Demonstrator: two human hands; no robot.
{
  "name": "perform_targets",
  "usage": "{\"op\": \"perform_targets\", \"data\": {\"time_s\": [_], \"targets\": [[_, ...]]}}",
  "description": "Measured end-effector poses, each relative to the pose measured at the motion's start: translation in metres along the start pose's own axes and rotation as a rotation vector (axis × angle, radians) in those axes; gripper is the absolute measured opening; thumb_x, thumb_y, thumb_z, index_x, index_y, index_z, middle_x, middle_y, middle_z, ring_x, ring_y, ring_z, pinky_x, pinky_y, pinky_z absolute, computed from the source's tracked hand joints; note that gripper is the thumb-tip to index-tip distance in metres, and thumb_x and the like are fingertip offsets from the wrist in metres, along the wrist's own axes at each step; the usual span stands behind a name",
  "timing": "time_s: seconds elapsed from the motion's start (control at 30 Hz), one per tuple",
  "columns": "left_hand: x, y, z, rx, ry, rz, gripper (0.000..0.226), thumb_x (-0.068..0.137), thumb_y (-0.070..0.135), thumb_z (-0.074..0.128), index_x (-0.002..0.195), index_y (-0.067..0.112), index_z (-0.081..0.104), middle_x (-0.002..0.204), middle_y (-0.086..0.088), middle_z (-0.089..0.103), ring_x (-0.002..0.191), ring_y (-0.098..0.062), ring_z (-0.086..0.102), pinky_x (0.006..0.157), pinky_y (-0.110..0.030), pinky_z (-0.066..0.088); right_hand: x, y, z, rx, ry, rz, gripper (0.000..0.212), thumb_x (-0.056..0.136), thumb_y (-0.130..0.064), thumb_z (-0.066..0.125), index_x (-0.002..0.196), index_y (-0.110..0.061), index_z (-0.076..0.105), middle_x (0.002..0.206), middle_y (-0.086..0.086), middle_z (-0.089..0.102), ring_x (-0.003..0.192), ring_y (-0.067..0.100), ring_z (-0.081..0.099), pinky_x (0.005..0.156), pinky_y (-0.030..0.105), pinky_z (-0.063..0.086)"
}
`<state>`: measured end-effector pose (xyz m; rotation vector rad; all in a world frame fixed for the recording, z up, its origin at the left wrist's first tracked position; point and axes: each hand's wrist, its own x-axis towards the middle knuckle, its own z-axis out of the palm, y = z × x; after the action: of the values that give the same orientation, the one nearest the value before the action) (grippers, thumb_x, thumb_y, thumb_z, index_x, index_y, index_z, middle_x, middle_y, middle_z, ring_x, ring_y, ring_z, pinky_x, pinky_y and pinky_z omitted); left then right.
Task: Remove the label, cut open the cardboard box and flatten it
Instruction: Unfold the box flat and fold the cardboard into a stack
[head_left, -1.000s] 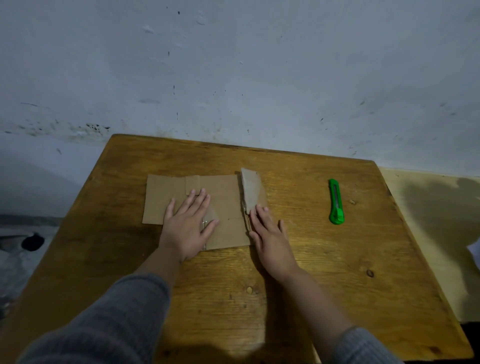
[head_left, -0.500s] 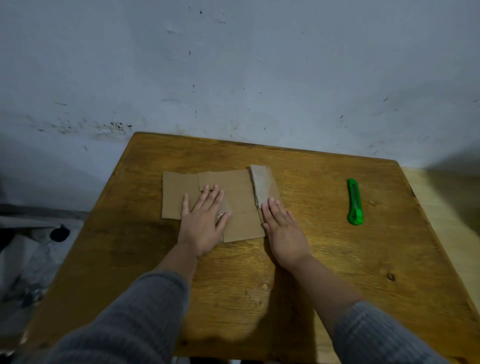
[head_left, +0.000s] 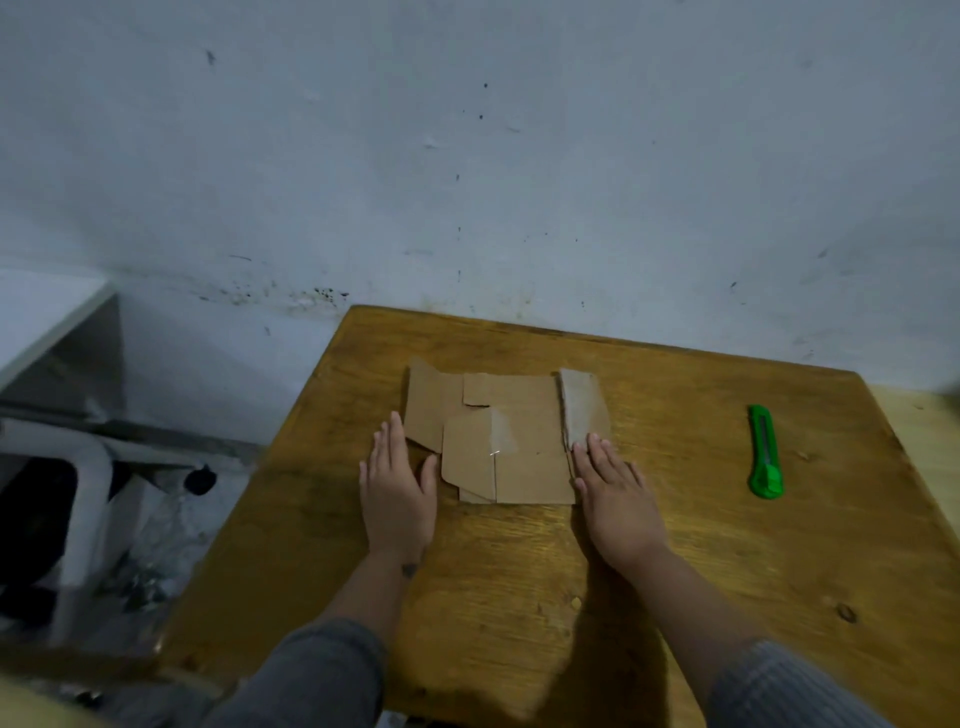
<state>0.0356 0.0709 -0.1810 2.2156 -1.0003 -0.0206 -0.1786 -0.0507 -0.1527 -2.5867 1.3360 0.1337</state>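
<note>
**Box down flat, one flap not lying flush**

The cardboard box (head_left: 498, 441) lies opened out near the middle of the counter (head_left: 675, 571), closer to the far edge by the wall. My left hand (head_left: 397, 493) rests palm down on the wood at its left edge, and my right hand (head_left: 618, 499) rests at its right edge, fingertips touching the cardboard; neither grip is closed on anything, both are open and flat.

The risk I see is the narrow strip on the right side: it looks raised along its fold, so it may spring up if I lift my hands. Overlapping panels in the middle could also slide if I push unevenly.

The green cutter (head_left: 764, 454) lies well apart to my right; whether its blade is out I cannot tell. There is bare wood toward me and to the right, less on the left, where the counter's edge is near my left hand.
</note>
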Motion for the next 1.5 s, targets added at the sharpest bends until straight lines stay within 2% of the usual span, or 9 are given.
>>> {"op": "perform_targets", "data": {"time_s": [0.27, 0.7, 0.83, 0.93, 1.03, 1.27, 1.33, 1.4, 1.5], "targets": [[0.009, 0.005, -0.001, -0.121, 0.050, -0.108, 0.069, 0.094, 0.025, 0.055, 0.150, 0.023, 0.015, 0.101, -0.011, 0.071, 0.090, -0.027, 0.067, 0.074, -0.036, 0.055, 0.002, -0.002, -0.001, 0.030, 0.001, 0.001, 0.051, 0.102, -0.033, 0.015, 0.150, -0.025, 0.001, 0.160, -0.005, -0.005, 0.146, 0.011, -0.008, 0.118, 0.037, 0.000], [0.023, 0.011, 0.001, -0.364, -0.016, -0.195, 0.048, 0.096, 0.012, 0.053, 0.142, 0.018, 0.041, 0.104, 0.002, 0.069, 0.089, -0.013, 0.064, 0.082, -0.027, 0.053, 0.002, -0.002, -0.001, 0.030, 0.005, 0.007, 0.051, 0.102, -0.034, 0.016, 0.150, -0.028, -0.001, 0.159, -0.008, -0.006, 0.145, 0.009, -0.010, 0.118, 0.037, -0.002], [0.026, 0.010, 0.008, -0.419, -0.052, -0.190, 0.028, 0.098, 0.018, 0.048, 0.115, 0.003, 0.064, 0.105, -0.008, 0.070, 0.097, -0.023, 0.066, 0.084, -0.038, 0.054, 0.002, -0.002, -0.001, 0.038, 0.009, 0.007, 0.051, 0.102, -0.034, 0.017, 0.149, -0.029, 0.000, 0.159, -0.009, -0.005, 0.145, 0.008, -0.010, 0.118, 0.037, -0.001], [0.026, 0.014, 0.007, -0.489, -0.057, -0.198, 0.026, 0.098, 0.021, 0.046, 0.103, 0.006, 0.067, 0.096, -0.007, 0.070, 0.090, -0.018, 0.066, 0.077, -0.028, 0.054, 0.002, -0.002, -0.001, 0.033, 0.013, 0.009, 0.051, 0.101, -0.035, 0.016, 0.149, -0.030, 0.000, 0.159, -0.009, -0.005, 0.145, 0.008, -0.010, 0.118, 0.037, -0.001], [0.026, 0.022, 0.005, -0.584, -0.090, -0.209, 0.026, 0.099, 0.023, 0.045, 0.102, 0.009, 0.067, 0.092, -0.001, 0.070, 0.084, -0.008, 0.065, 0.065, -0.010, 0.048, 0.002, -0.003, -0.001, 0.041, 0.009, 0.013, 0.051, 0.101, -0.035, 0.016, 0.149, -0.030, -0.001, 0.159, -0.009, -0.006, 0.145, 0.007, -0.010, 0.117, 0.037, -0.003], [0.028, 0.057, 0.004, -0.604, -0.061, -0.167, 0.037, 0.099, 0.028, 0.044, 0.064, 0.017, 0.050, 0.054, 0.006, 0.046, 0.046, -0.004, 0.038, 0.046, -0.019, 0.028, 0.002, -0.003, -0.001, 0.053, 0.011, 0.028, 0.051, 0.101, -0.037, 0.016, 0.149, -0.029, 0.001, 0.159, -0.010, -0.004, 0.145, 0.007, -0.008, 0.118, 0.037, -0.003], [0.028, 0.067, 0.004, -0.532, -0.084, -0.110, 0.033, 0.098, 0.030, 0.046, 0.068, 0.021, 0.055, 0.053, 0.010, 0.048, 0.044, -0.003, 0.040, 0.044, -0.015, 0.028, 0.002, -0.004, -0.002, 0.050, 0.015, 0.026, 0.051, 0.101, -0.037, 0.016, 0.149, -0.029, 0.002, 0.159, -0.010, -0.003, 0.145, 0.007, -0.008, 0.117, 0.037, -0.003], [0.027, 0.075, 0.004, -0.434, -0.128, -0.050, 0.022, 0.097, 0.033, 0.048, 0.098, 0.028, 0.070, 0.062, 0.014, 0.058, 0.050, 0.000, 0.051, 0.044, -0.013, 0.038, 0.002, -0.005, -0.003, 0.059, 0.019, 0.025, 0.051, 0.101, -0.037, 0.016, 0.150, -0.029, 0.003, 0.159, -0.010, -0.002, 0.146, 0.008, -0.007, 0.117, 0.038, -0.003], [0.023, 0.081, 0.008, -0.285, -0.164, 0.086, 0.031, 0.096, 0.038, 0.050, 0.126, 0.039, 0.054, 0.090, 0.015, 0.072, 0.066, 0.006, 0.061, 0.056, -0.009, 0.047, 0.003, -0.006, -0.004, 0.048, 0.031, 0.026, 0.051, 0.101, -0.037, 0.017, 0.150, -0.028, 0.003, 0.159, -0.010, -0.001, 0.146, 0.008, -0.005, 0.117, 0.038, -0.002]]}}
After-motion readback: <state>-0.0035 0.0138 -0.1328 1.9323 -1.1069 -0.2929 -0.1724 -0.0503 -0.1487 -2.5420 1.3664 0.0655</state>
